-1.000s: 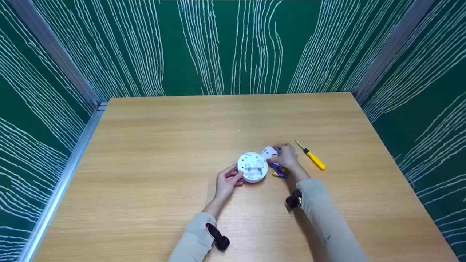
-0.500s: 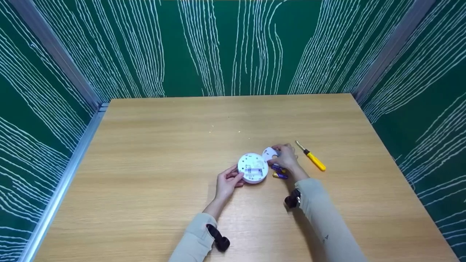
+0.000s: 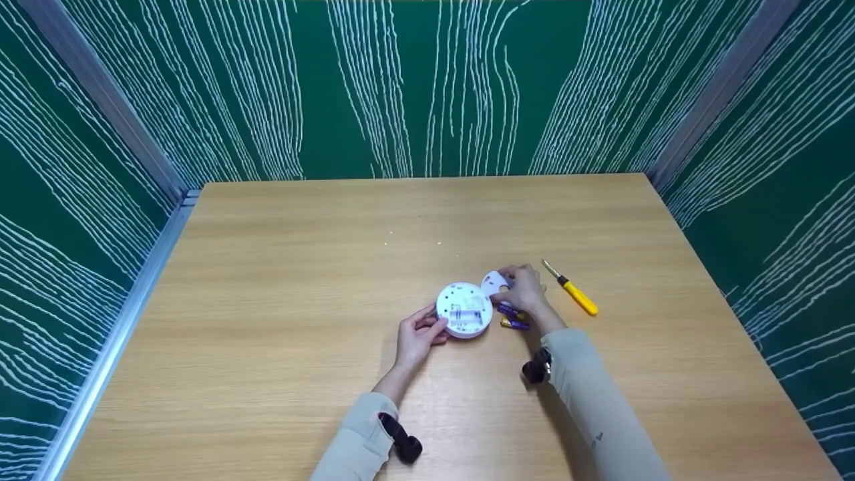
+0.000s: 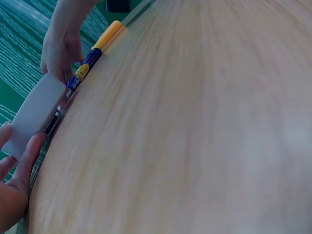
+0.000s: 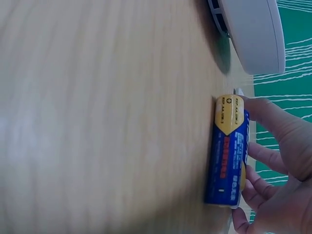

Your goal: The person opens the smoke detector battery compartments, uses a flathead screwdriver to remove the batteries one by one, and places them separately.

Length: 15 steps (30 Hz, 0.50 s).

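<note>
In the head view, a round white device [image 3: 463, 308], which looks like a smoke alarm, shows an uncovered battery compartment with no batteries in it. My left hand [image 3: 415, 339] grips its left edge, thumb on the upper face. Right of the device is a thin white plate [image 3: 493, 282] with a cut-out; my right hand [image 3: 525, 287] pinches its edge, fingers partly hiding it. Two blue-and-yellow batteries lie just below that hand, the nearer battery [image 3: 515, 324] in full view and the farther battery [image 3: 510, 310] partly covered. In the right wrist view, the near battery [image 5: 225, 151] hides most of the plate.
A yellow-handled screwdriver [image 3: 580, 298] lies to the right of my right hand, tip pointing away. A few tiny pale bits [image 3: 439, 243] are scattered farther back on the wooden table [image 3: 267, 300]. Green walls [image 3: 467, 87] with white lines enclose the table's back and sides.
</note>
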Available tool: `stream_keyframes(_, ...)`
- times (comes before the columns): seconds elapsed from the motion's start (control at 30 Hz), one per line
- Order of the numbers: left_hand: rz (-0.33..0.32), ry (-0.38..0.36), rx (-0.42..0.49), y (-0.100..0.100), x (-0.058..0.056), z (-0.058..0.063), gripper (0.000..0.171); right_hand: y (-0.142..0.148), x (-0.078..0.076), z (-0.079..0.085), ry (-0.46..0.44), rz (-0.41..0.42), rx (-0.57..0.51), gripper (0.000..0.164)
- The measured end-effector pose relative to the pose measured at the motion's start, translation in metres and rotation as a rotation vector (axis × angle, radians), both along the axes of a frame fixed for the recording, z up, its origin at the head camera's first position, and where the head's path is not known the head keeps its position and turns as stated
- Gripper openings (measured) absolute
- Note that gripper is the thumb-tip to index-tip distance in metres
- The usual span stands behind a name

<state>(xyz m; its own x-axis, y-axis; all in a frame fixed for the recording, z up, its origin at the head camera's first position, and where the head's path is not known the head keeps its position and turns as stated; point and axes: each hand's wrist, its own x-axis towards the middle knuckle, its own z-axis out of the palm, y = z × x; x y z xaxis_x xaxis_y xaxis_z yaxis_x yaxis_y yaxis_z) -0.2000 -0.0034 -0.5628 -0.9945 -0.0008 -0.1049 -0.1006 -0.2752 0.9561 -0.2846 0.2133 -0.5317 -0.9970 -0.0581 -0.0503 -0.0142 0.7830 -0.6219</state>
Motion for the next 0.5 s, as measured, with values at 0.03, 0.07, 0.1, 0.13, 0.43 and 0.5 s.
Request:
stream_keyframes(0.03,0.000,-0.004,-0.002,0.0000,0.0000,0.0003,0.045,0.0003,-0.0002,-0.0002,0.004,0.007,0.004,0.055)
stream_keyframes(0.07,0.000,-0.004,-0.007,0.0001,-0.0001,0.0002,0.045,0.0006,-0.0004,-0.0006,0.007,0.013,0.004,0.055)
stream_keyframes(0.1,0.000,-0.006,-0.009,0.0003,-0.0002,0.0000,0.045,0.0011,-0.0007,-0.0009,0.010,0.019,0.006,0.055)
stream_keyframes(0.13,0.001,-0.006,-0.009,0.0003,-0.0002,-0.0001,0.045,0.0017,-0.0007,-0.0009,0.011,0.024,0.007,0.055)
stream_keyframes(0.43,-0.005,0.068,0.008,-0.0006,0.0026,-0.0004,0.044,0.0065,0.0004,0.0040,0.014,0.041,0.008,0.057)
stream_keyframes(0.5,-0.015,0.045,0.002,-0.0007,0.0017,0.0001,0.044,0.0077,0.0010,0.0051,0.023,0.038,0.005,0.057)
